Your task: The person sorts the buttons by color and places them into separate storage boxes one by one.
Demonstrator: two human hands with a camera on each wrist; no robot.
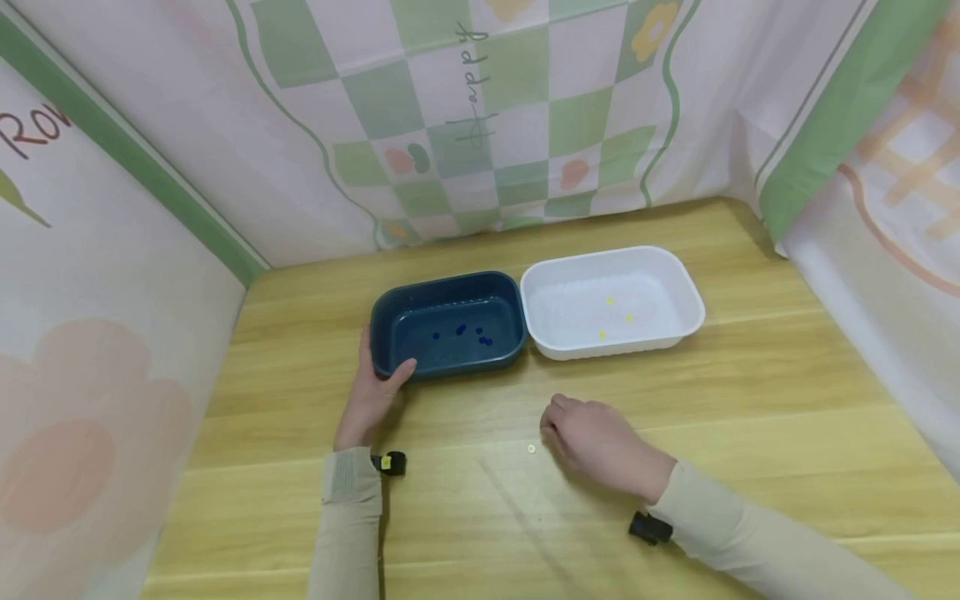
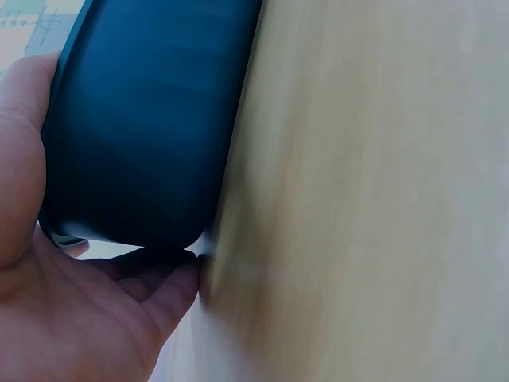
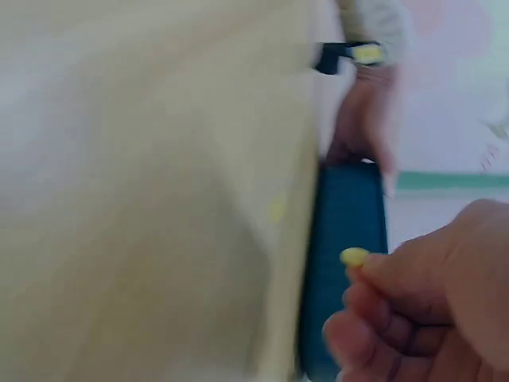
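My left hand grips the left end of a dark blue plastic tray, thumb over the front rim and fingers round the end wall. Several small dark blue pieces lie inside that tray. Between thumb and finger, my right hand pinches a small round yellow piece, which shows in the right wrist view but not in the head view. Another small yellow piece lies on the table just left of the right hand. Three yellow pieces are in the white tray.
The two trays stand side by side, touching or nearly so, on a wood-grain table. A patterned curtain hangs behind the table, and similar cloth covers the left side.
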